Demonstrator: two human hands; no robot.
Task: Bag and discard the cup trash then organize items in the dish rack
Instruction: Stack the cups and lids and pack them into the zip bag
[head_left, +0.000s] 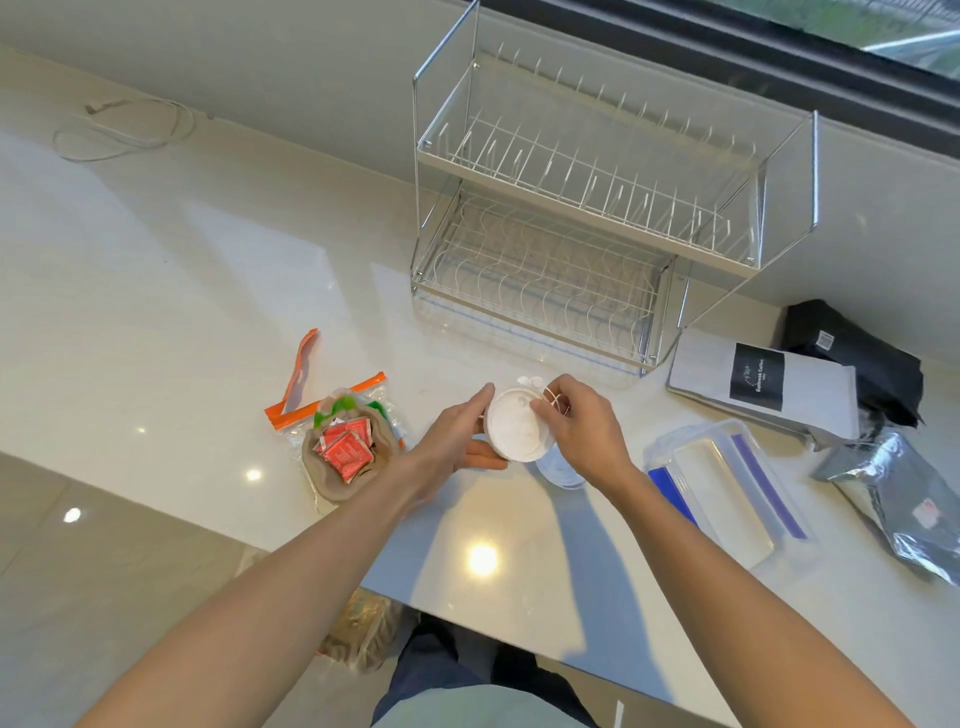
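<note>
A: The white cup (515, 430) is held just above the counter (208, 291), gripped round its side by the left hand (457, 447); something thin at its rim is pinched by the right hand (582, 431).

B: How is this step best done?

A: The cup should be kept steady while the trash is drawn out, then carried to the zip bag (332, 410), left of the grip.

B: What cannot be made out?

A: What is pinched, and what is inside the cup. A clear lid (558, 470) beneath the right hand is mostly covered.

pale countertop (156, 291), dish rack (587, 208), zip bag (332, 410), clear container (727, 483)
</note>
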